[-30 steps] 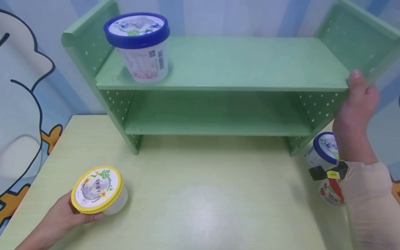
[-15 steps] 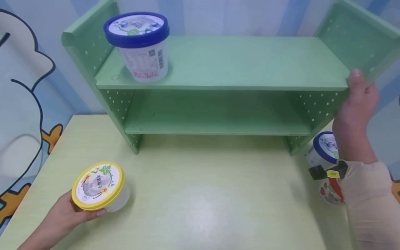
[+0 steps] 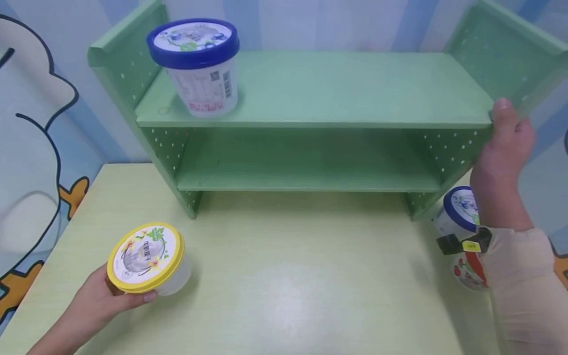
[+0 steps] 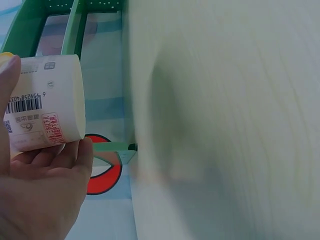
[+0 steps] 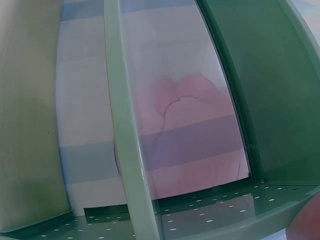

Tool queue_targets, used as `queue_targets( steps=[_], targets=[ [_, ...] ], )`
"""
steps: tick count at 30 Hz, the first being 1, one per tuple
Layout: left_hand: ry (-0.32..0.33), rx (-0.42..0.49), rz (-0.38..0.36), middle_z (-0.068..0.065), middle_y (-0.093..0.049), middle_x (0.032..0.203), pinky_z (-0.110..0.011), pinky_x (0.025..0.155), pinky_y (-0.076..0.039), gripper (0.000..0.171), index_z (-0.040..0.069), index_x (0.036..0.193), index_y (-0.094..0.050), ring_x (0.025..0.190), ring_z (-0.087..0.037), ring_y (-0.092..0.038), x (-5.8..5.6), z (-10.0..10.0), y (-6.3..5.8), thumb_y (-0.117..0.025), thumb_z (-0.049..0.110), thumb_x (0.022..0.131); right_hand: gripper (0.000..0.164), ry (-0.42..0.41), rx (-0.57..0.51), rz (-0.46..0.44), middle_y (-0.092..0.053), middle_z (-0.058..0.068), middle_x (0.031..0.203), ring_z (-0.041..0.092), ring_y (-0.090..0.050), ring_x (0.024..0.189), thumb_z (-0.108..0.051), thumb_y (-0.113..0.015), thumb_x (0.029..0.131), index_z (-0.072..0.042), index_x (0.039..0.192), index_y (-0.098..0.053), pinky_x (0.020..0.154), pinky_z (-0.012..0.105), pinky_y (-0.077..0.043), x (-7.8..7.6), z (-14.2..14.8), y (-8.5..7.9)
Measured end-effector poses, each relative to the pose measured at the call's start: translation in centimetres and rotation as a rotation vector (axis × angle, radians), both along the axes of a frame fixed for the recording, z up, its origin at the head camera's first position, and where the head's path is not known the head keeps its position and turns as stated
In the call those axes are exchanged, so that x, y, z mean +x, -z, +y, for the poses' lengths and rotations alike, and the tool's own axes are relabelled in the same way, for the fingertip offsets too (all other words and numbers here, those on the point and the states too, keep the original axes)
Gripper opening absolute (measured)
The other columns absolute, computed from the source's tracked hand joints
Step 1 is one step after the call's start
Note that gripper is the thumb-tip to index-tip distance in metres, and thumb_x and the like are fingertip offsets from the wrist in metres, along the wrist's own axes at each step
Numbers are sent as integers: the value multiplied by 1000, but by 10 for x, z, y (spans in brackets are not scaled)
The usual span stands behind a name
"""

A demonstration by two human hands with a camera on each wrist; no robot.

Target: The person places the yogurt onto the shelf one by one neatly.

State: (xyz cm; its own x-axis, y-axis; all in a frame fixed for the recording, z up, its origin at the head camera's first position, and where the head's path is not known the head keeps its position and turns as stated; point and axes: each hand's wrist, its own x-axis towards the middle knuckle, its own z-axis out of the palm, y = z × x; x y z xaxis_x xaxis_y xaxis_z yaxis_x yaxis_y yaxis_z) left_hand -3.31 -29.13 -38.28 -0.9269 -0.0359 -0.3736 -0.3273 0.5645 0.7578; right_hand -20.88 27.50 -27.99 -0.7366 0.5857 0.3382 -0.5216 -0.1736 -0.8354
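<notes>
At the left of the head view my left hand (image 3: pixel 99 298) holds an ice cream tub with a yellow lid (image 3: pixel 145 256), tilted above the table. In the left wrist view the fingers curl beneath the white tub (image 4: pixel 47 100), whose barcode side shows. My right hand (image 3: pixel 501 158) grips the right side panel of the green shelf (image 3: pixel 310 88), thumb on its front edge; its other fingers are mostly hidden behind the panel. A blue-lidded tub (image 3: pixel 208 86) stands upright on the top board, at the left.
Beyond the shelf's right side, partly behind my right arm, another blue-lidded tub (image 3: pixel 457 227) and a red-marked tub (image 3: pixel 468 273) stand on the pale wooden table (image 3: pixel 301 276). A striped wall (image 3: pixel 319 24) with cartoon drawings lies behind the shelf.
My left hand has carried the yellow-lidded tub a little up and to the right. My right hand keeps its grip on the shelf panel almost unmoved.
</notes>
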Motion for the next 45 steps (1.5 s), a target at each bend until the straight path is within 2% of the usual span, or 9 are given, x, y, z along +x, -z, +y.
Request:
queue_targets(
  steps=[4,7,11,18,24,32,38,42,45],
  targets=[
    [-13,18,15,-22,-36,148,-26,78,-52,99,2,152,-24,122,-35,-42,1,3,-2,-85,28,78,16,11,-18,-35,-65,11,94,17,-62,85,-18,-63,97,-3,103,-66,82,27,-47,0,0,0],
    [-21,26,18,-21,-35,149,-25,78,-52,98,2,152,-23,124,-36,-40,1,4,-2,-84,28,79,17,14,4,-23,-65,11,92,18,-62,83,-18,-63,96,-2,102,-66,80,27,-47,1,0,1],
    [-34,21,35,-21,-34,149,-20,79,-49,98,1,152,-21,124,-35,-40,3,5,-3,-83,28,81,18,4,19,13,-66,12,91,18,-63,82,-18,-63,95,-1,101,-66,79,29,-47,1,-1,2],
    [-62,17,46,-21,-31,150,-14,79,-47,99,2,154,-17,128,-37,-38,4,7,-5,-81,31,83,18,5,34,-20,-65,10,93,17,-62,84,-20,-62,96,-3,101,-65,82,27,-46,2,1,0],
    [-70,27,82,-18,-35,149,-17,79,-49,97,4,153,-21,122,-31,-40,7,14,-6,-82,28,82,16,33,36,-19,-64,10,87,17,-61,79,-19,-62,96,-3,92,-64,77,27,-47,1,1,0],
    [-71,49,117,-14,-36,150,-16,82,-47,93,7,153,-24,125,-28,-39,9,25,-8,-81,27,83,16,33,36,13,-65,12,88,18,-63,80,-18,-63,95,-2,92,-64,76,28,-47,1,1,2],
    [-79,68,160,-7,-38,149,-13,85,-45,90,11,153,-28,124,-19,-39,9,34,-10,-82,27,82,16,33,32,7,-66,12,91,18,-63,82,-18,-63,95,-2,95,-66,78,28,-47,0,0,1],
    [-86,80,223,-3,-40,148,-11,89,-42,88,14,151,-33,126,-13,-39,8,42,-12,-84,24,80,18,16,24,-1,-66,11,92,18,-63,84,-18,-63,95,-1,98,-66,79,28,-47,1,0,0],
    [-93,80,271,-2,-42,147,-11,90,-41,87,15,151,-35,128,-14,-38,7,47,-13,-84,22,79,18,16,43,-14,-65,11,93,17,-62,84,-19,-62,96,-1,99,-65,80,28,-46,2,-1,1]
  ],
)
